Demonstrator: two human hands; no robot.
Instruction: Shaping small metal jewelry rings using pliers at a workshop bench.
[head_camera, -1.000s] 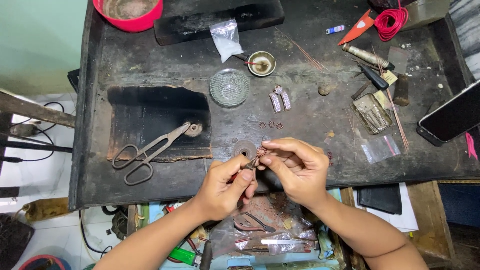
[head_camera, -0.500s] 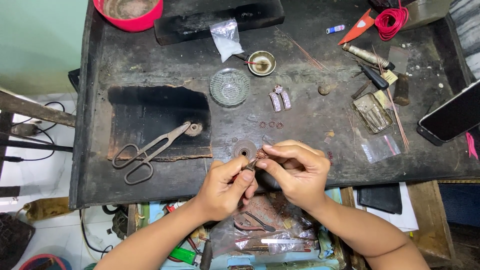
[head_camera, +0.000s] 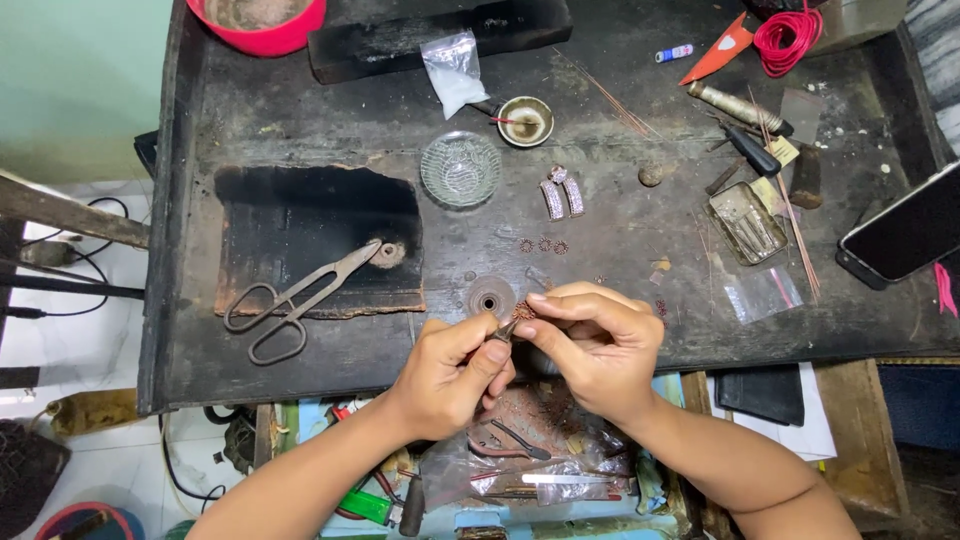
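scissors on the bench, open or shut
Shut: the scissors lie flat, blades together at the tip, the two handle loops close side by side.

Clear bag (head_camera: 453, 70): small plastic pouch with white contents, at the counter's (head_camera: 640, 220) far edge.
Flat clear bag (head_camera: 765, 293): near the right front, transparent.
Phone (head_camera: 905, 228): dark, blank screen, tilted at right edge.

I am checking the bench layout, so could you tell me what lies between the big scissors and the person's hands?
In the head view, only bare dark bench top lies between the scissors and the left hand; nothing sits on it.
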